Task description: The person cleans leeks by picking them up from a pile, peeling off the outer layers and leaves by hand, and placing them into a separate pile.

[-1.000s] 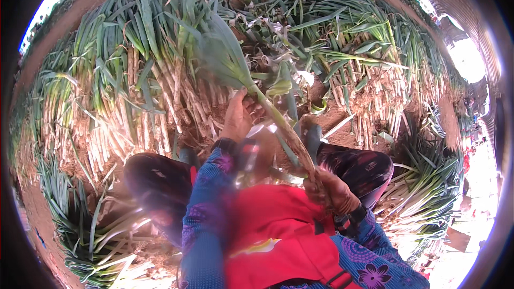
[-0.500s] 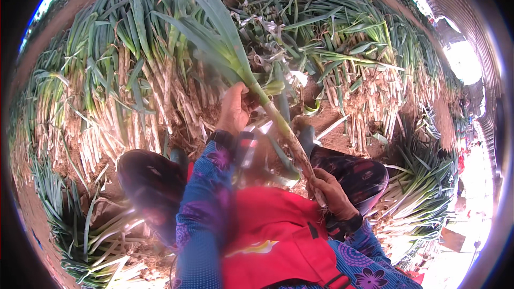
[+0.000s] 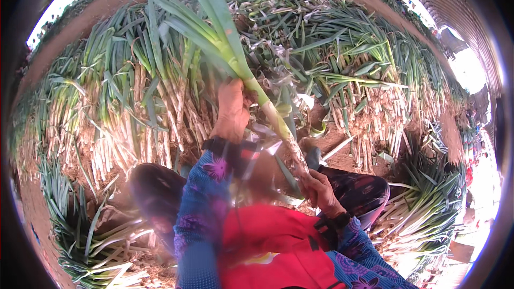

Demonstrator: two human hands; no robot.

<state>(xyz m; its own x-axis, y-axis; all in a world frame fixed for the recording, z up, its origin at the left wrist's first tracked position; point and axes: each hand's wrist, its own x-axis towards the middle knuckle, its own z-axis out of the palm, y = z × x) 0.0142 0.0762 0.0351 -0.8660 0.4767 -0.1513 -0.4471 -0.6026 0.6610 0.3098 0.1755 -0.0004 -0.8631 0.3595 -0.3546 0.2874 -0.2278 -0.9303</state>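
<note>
A long leek [image 3: 278, 123] slants across the middle, its green leaves pointing up and away and its pale, soil-marked stem running down toward me. My left hand [image 3: 233, 108] is closed round it just below where the leaves fan out. Near the root end, my right hand [image 3: 320, 188] grips the lower stem, fingers wrapped over it; the roots are mostly hidden by that hand. A peeled-back leaf strip hangs beside the stem, next to my left hand.
A wide row of uncleaned leeks [image 3: 107, 112] lies beyond my knees, with another heap [image 3: 369, 96] to the right. Paler leeks are piled at the lower left [image 3: 107, 246] and lower right [image 3: 417, 208]. A red apron [image 3: 273, 235] covers my lap.
The leek stands a little steeper, its leaf tips farther up. My right hand has shifted slightly up along the stem, covering the root end. My left hand stays round the upper stem.
</note>
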